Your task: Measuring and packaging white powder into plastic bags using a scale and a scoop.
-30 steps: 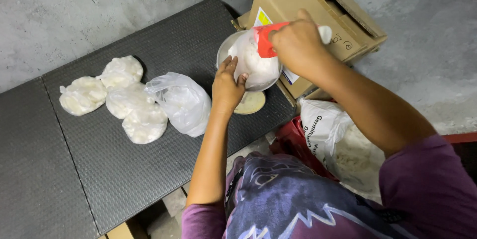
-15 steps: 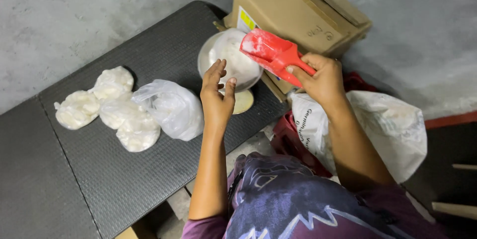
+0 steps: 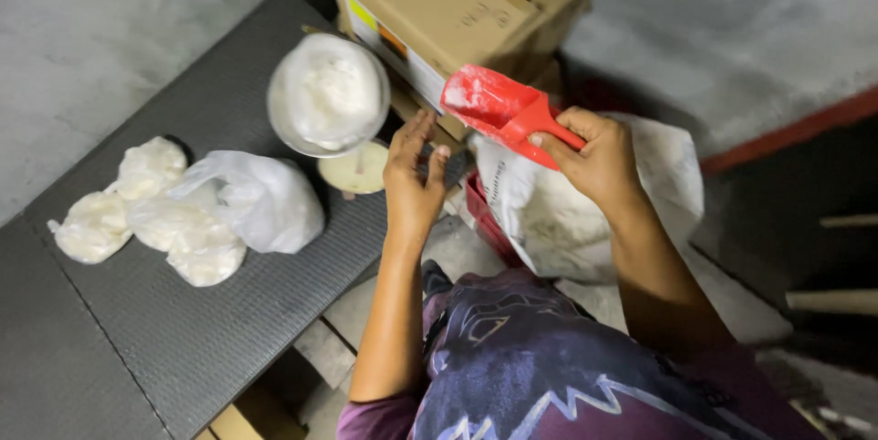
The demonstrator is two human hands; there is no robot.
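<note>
My right hand (image 3: 599,161) grips the handle of a red scoop (image 3: 498,109), dusted with white powder, held above an open white sack (image 3: 549,211). My left hand (image 3: 413,179) hovers with fingers apart just right of a round bowl (image 3: 327,94) heaped with white powder in a clear bag. The bowl rests on a small scale (image 3: 357,168) on the dark table (image 3: 183,330).
Several tied bags of white powder (image 3: 151,211) and a loose clear bag (image 3: 256,198) lie at the table's left. A cardboard box (image 3: 448,1) stands behind the bowl. A red bin (image 3: 485,220) holds the sack. Concrete floor lies around.
My right hand has drawn the scoop away from the bowl to the right, over the sack. My left hand has let go of the bowl's rim.
</note>
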